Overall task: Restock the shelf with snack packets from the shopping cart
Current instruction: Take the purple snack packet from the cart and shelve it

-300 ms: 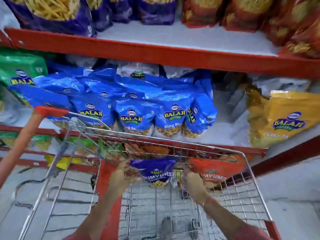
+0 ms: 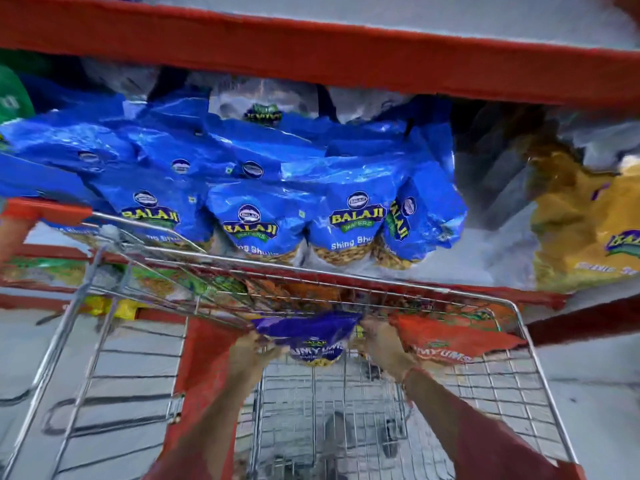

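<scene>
Head view: I look down into the wire shopping cart (image 2: 530, 362), pushed up against the red shelf (image 2: 311, 53). My left hand (image 2: 252, 355) grips the left edge of a purple snack packet (image 2: 308, 336), and my right hand (image 2: 384, 344) closes on its right edge, so the packet hangs between both hands at the far end of the cart, just below the rim. The packet is glossy purple with a yellow and green logo, white lettering partly readable as "UMYUMS", and a clear window at the bottom showing yellow snack pieces. It looks crumpled at the top. Just to its right, an orange-red packet (image 2: 453, 337) with similar lettering lies against the cart's rim, touching my right hand. On the shelf above the cart, blue packets (image 2: 249, 216) marked "BALAJI" lie in overlapping rows, and a yellow packet (image 2: 581, 233) lies further right. The picture is blurred.
</scene>
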### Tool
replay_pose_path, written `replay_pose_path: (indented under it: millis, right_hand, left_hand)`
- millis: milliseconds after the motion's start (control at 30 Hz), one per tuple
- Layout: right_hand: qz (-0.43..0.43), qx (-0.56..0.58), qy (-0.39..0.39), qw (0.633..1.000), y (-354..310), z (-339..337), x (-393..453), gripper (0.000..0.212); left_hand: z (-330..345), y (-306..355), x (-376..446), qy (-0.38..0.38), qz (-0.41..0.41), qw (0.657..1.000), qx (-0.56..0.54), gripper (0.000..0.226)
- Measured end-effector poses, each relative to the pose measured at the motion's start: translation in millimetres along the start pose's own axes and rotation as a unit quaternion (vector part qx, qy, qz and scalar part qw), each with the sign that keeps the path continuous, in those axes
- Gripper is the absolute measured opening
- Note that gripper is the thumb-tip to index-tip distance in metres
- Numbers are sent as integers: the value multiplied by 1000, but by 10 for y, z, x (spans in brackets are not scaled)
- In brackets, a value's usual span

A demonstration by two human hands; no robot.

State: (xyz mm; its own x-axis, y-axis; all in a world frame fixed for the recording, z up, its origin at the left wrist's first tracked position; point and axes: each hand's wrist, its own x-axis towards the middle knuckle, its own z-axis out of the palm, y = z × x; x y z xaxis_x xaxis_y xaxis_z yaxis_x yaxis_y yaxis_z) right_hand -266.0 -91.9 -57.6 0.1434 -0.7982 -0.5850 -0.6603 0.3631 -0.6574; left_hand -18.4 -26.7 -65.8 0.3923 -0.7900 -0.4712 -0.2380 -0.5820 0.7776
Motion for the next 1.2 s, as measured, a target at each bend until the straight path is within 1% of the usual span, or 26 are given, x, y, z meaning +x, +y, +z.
replay_pose_path:
  millis: [33, 67, 100, 133, 167, 200, 333, 400, 433, 533, 633, 700, 733, 833, 900, 967, 1000, 1100, 1133, 1200]
  right_hand:
    - [-16, 26, -7, 1000, -12, 17, 35, 88]
    - [-32, 64, -18, 997, -98, 28, -8, 60]
    - [-40, 74, -5, 996, -110, 46, -19, 25]
    - [-42, 106, 3, 994, -117, 59, -18, 7]
    - [-42, 116, 18, 992, -142, 67, -21, 18]
    - [-42, 117, 29, 992, -166, 63, -38, 22]
    - [-71, 117, 58, 989, -192, 66, -137, 19]
    - [-97, 114, 84, 985, -229, 34, -217, 14]
    - [-111, 111, 91, 983, -260, 6, -280, 16]
    - [-122, 126, 86, 981, -422, -122, -489, 20]
    - [-170, 130, 87, 973, -667, -305, -769, 25]
    - [-203, 138, 92, 965, -792, -408, -908, 20]
    - [-219, 135, 103, 961, -861, -454, -972, 22]
    - [-276, 131, 134, 943, -1071, -619, -1143, 46]
    - [-310, 119, 158, 930, -1242, -759, -1276, 54]
    - [-337, 143, 164, 916, -1428, -906, -1408, 61]
    - [-348, 159, 163, 909, -1535, -984, -1496, 61]
    - [-387, 180, 177, 887, -1866, -1253, -1711, 38]
    - [-404, 175, 183, 879, -1978, -1345, -1767, 37]
    - [-436, 179, 193, 861, -2205, -1526, -1858, 43]
  left_hand:
    - [21, -17, 25, 10, -9, 1000, 4, 22]
    - [30, -16, 42, 26, -6, 1000, 5, 18]
    - [42, -12, 50, 38, -9, 999, 16, 16]
    - [34, 11, 54, 48, -16, 999, 16, 16]
    - [36, 35, 45, 56, -19, 998, 7, 15]
    - [32, 50, 39, 62, -12, 998, 4, 14]
    - [-29, 160, -96, 73, 39, 996, -23, 3]
    - [-92, 209, -166, 70, 61, 995, -34, 20]
    - [-126, 240, -203, 62, 69, 995, -44, 24]
    - [-266, 398, -346, 44, 110, 991, -70, 22]
    - [-428, 557, -467, 31, 145, 984, -100, 25]
    - [-545, 726, -557, 30, 173, 978, -110, 26]
    - [-603, 828, -612, 29, 187, 975, -119, 26]
    - [-758, 1178, -770, 24, 220, 962, -162, 23]
    - [-862, 1437, -873, 25, 257, 952, -164, 22]
    - [-983, 1709, -976, 28, 293, 942, -163, 23]
    - [-1033, 1848, -1028, 33, 310, 937, -159, 23]
    - [-1194, 2280, -1190, 42, 350, 919, -176, 29]
    - [-1247, 2419, -1224, 46, 363, 911, -189, 28]
    - [-1355, 2703, -1292, 56, 398, 892, -208, 29]
